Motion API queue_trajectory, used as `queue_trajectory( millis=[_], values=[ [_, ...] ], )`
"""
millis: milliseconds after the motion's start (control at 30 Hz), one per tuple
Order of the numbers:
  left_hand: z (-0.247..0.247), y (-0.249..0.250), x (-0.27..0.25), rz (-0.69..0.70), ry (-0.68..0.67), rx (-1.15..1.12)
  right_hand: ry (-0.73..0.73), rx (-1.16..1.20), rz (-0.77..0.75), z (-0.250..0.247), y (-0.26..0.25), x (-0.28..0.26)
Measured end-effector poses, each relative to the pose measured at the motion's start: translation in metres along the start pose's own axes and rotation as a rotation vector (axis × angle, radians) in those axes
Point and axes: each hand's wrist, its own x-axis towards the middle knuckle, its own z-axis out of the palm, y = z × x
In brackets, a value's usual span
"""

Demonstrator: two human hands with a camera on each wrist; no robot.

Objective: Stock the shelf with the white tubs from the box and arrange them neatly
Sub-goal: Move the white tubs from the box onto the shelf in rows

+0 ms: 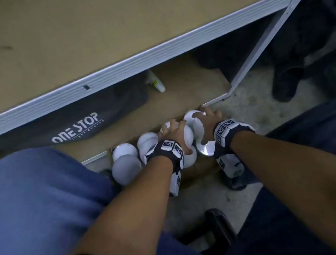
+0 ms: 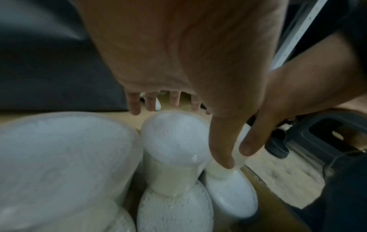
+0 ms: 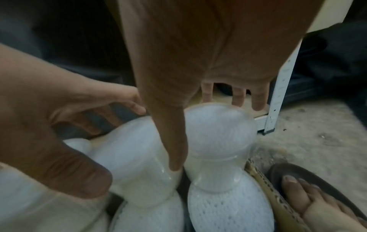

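Several white tubs (image 1: 123,151) with clear lids stand stacked in a cardboard box (image 3: 264,185) on the floor, in front of the low shelf board (image 1: 189,89). My left hand (image 1: 172,131) grips the top of one upper tub (image 2: 174,135), fingers over its far rim and thumb (image 2: 222,157) down its near side. Next to it, my right hand (image 1: 207,119) grips the top of the rightmost upper tub (image 3: 218,130), its thumb (image 3: 174,164) wedged between the two tubs. Both tubs still stand on the tubs beneath them.
A dark bag (image 1: 75,123) lettered ONE STOP and a white bottle (image 1: 156,83) lie on the low shelf. A bare brown upper shelf (image 1: 104,27) with a white rail juts out above. A white upright (image 1: 259,41) stands right. My knees flank the box; a sandalled foot (image 3: 309,196) is beside it.
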Motion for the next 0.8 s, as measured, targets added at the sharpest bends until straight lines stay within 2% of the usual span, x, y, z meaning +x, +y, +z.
queue_trajectory(
  millis=[33,200,367,533,700,800],
  values=[
    [0.001,0.001,0.001,-0.001,-0.014,0.023,-0.032,-0.005,0.023,-0.002,-0.001,0.002],
    [0.016,0.001,0.01,-0.019,0.002,0.039,-0.006,-0.007,0.103,0.01,-0.009,0.012],
    [0.009,0.0,0.008,-0.046,0.0,-0.019,-0.001,0.025,0.106,0.003,-0.011,0.008],
    [-0.019,0.002,-0.008,-0.062,0.001,-0.073,0.04,0.066,0.1,-0.019,-0.013,-0.018],
    [-0.055,0.007,-0.035,-0.047,0.049,-0.115,0.063,0.025,0.021,-0.062,-0.012,-0.056],
    [-0.083,0.013,-0.054,-0.022,0.087,-0.107,0.125,0.01,-0.016,-0.086,-0.015,-0.081]
  ],
)
